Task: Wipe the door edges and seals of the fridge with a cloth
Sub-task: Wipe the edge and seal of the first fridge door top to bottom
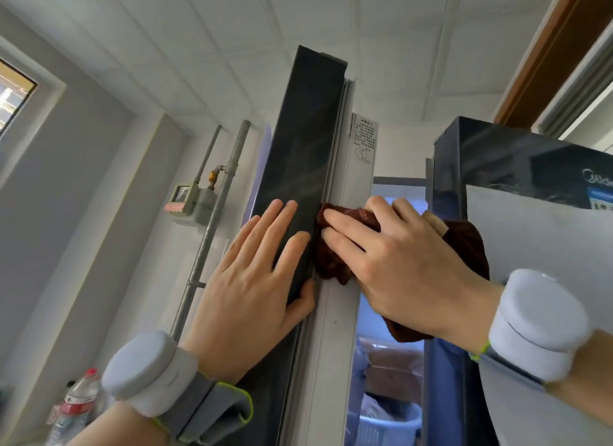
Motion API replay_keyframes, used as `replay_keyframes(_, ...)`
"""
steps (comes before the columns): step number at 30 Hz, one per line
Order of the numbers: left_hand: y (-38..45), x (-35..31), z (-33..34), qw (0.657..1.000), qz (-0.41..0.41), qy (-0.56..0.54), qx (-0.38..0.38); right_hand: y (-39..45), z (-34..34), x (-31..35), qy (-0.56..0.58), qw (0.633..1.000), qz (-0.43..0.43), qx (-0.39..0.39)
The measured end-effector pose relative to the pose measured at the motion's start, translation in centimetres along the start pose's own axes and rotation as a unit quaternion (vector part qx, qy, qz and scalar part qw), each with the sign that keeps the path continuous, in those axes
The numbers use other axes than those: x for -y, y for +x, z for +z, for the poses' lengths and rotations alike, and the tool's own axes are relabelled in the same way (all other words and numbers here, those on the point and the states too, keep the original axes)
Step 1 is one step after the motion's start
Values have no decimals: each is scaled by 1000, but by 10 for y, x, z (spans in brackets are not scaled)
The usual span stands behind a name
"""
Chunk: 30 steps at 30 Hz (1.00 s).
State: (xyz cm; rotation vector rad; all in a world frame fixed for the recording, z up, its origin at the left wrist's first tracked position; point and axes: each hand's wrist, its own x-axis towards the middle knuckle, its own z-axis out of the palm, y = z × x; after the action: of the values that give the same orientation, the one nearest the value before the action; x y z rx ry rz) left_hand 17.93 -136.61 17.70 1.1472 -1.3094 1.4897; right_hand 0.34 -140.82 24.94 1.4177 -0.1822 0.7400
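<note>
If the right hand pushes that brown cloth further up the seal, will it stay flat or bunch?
The brown cloth looks floppy: it is already crumpled under the right hand, so it will probably bunch. It seems light, with a loose end hanging below the wrist.

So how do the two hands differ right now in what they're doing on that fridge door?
The left hand lies flat and bare on the dark door's outer face, thumb hooked round its edge; the right hand presses a brown cloth against the pale inner edge and seal. The left hand steadies the door, while the right appears to do the wiping. Both wear a grey wrist device and sit at much the same height.
</note>
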Motion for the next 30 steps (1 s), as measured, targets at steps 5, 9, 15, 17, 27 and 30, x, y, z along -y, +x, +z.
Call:
replay_keyframes(5, -6, -2, 0, 1000, -6, -9, 3, -3, -8, -3, 44, 999, -18, -10)
replay_keyframes(9, -6, 0, -2, 1000, -5, -1, 7, 27, -2, -48, 68, 995, 50, -59)
replay_keyframes(15, -8, 6, -5, 1000, -10, -1, 3, 60, 20, -60, 41, 994, 76, -74)
replay_keyframes(17, -8, 9, -6, 1000, -11, -3, 0, 57, 19, -52, 54, 992, 83, -75)
replay_keyframes(27, -9, 11, -7, 1000, -13, -28, 2, -4, -3, 20, 76, 997, -1, 1)
replay_keyframes(30, -8, 9, -6, 999, -14, -29, -3, 0, -4, 12, 82, 997, -1, 0)
